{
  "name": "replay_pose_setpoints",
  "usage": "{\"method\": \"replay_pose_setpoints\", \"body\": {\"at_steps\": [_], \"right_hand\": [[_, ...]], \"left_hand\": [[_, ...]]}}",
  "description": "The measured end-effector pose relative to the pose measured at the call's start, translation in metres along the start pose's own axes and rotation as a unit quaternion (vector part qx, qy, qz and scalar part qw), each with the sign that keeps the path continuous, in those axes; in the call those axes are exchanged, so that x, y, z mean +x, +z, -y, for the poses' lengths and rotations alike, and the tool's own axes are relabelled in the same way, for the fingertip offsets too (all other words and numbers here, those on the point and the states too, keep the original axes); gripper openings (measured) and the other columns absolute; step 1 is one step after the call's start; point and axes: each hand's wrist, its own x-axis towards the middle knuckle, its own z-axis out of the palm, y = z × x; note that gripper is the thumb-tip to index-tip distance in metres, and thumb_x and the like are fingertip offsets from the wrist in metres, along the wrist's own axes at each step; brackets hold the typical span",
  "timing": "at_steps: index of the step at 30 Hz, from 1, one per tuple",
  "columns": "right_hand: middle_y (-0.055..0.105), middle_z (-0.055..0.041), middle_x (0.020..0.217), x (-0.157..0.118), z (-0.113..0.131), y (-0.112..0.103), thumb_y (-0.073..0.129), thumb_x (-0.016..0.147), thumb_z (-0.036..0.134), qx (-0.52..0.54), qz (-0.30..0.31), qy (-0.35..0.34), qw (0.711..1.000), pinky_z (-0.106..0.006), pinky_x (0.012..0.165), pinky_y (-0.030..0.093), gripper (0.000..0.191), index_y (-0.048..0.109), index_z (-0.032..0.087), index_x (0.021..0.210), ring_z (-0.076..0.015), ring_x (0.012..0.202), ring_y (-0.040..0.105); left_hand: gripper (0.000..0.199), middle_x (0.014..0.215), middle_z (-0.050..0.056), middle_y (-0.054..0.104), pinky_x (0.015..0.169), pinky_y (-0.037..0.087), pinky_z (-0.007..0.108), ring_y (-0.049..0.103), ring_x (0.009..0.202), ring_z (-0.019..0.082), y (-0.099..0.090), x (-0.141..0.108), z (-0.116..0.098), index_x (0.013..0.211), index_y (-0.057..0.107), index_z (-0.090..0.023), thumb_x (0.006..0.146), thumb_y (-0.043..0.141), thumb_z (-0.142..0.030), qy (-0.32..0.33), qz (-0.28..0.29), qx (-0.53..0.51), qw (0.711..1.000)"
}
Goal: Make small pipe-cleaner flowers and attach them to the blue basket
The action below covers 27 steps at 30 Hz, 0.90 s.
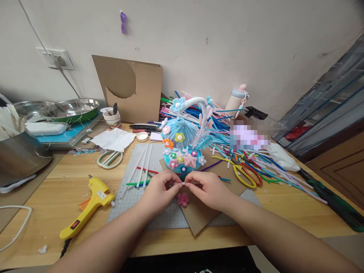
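Both hands meet at the centre of the table, over a brown cardboard piece (196,220). My left hand (165,189) and my right hand (209,189) pinch a small white piece (183,183) between their fingertips. Just below the fingers lies a pink flower (183,199). Behind my hands stands a blue fuzzy craft (182,144) with a shell shape, colourful flowers, a pink starfish and a pale curved stem. Red, green and blue stems lie partly hidden behind my fingers on the grey cutting mat (159,218).
A yellow glue gun (95,204) and pale green-handled scissors (110,159) lie at the left. Clear glue sticks (147,165) rest on the mat. At the right are yellow-handled scissors (241,176) and many fuzzy stems. Cardboard (148,91) leans on the wall.
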Motion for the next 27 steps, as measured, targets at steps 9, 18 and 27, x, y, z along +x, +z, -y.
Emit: {"method": "replay_pose_setpoints", "body": {"at_steps": [9, 18, 27], "right_hand": [[0.064, 0.0003, 0.075, 0.001, -0.004, -0.003, 0.053, 0.088, 0.023, 0.035, -0.016, -0.013, 0.999, -0.022, 0.059, 0.039, 0.011, 0.062, 0.019, 0.084, -0.0121, 0.066, 0.055], [0.062, -0.0006, 0.071, 0.002, -0.004, 0.008, 0.052, 0.09, 0.026, 0.108, -0.092, -0.024, 0.99, -0.022, 0.058, 0.043, 0.016, 0.061, 0.018, 0.08, -0.0126, 0.064, 0.056], [0.063, -0.0047, 0.07, -0.017, 0.024, 0.012, 0.041, 0.091, 0.014, -0.139, -0.081, -0.21, 0.964, -0.028, 0.057, 0.042, 0.019, 0.059, 0.016, 0.09, -0.0162, 0.063, 0.057]], "left_hand": [[0.012, 0.067, 0.002, 0.063, 0.058, 0.044, 0.024, 0.058, 0.061, 0.013, 0.001, 0.001, 0.0, 0.075, 0.062, -0.015, 0.079, 0.06, -0.026, -0.067, 0.01, -0.152, 0.986], [0.019, 0.057, -0.004, 0.054, 0.051, 0.035, 0.019, 0.045, 0.049, 0.006, 0.0, 0.0, -0.001, 0.074, 0.061, -0.015, 0.074, 0.07, -0.031, -0.112, 0.083, -0.377, 0.916], [0.007, 0.073, 0.003, 0.063, 0.057, 0.041, 0.024, 0.053, 0.064, 0.013, 0.002, -0.007, -0.015, 0.069, 0.061, -0.017, 0.075, 0.059, -0.016, 0.048, -0.083, -0.082, 0.992]]}}
